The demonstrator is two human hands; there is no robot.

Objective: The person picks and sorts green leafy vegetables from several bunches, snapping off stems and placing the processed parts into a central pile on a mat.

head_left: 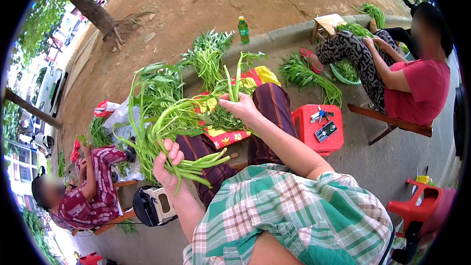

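Note:
My left hand (pixel 169 162) is closed around a bundle of long green leafy stalks (pixel 162 117), their cut ends pointing right and their leaves hanging up and left. My right hand (pixel 241 108) pinches a short piece of green stalk (pixel 235 88) with leaves at its tip, above my right knee. Beneath and beyond my hands a red and yellow printed sheet (pixel 230 138) lies on the ground with loose leafy greens (pixel 220 117) on it. Another bunch of leafy stalks (pixel 209 59) rests against the kerb, beyond the sheet.
A red plastic stool (pixel 320 143) at my right holds keys and a phone. A green-capped-yellow bottle (pixel 243 31) stands by the concrete kerb (pixel 279 36). Seated people handle greens at right (pixel 415 81) and left (pixel 88 191). A dark bag (pixel 145 206) leans against a pale stool (pixel 162 202).

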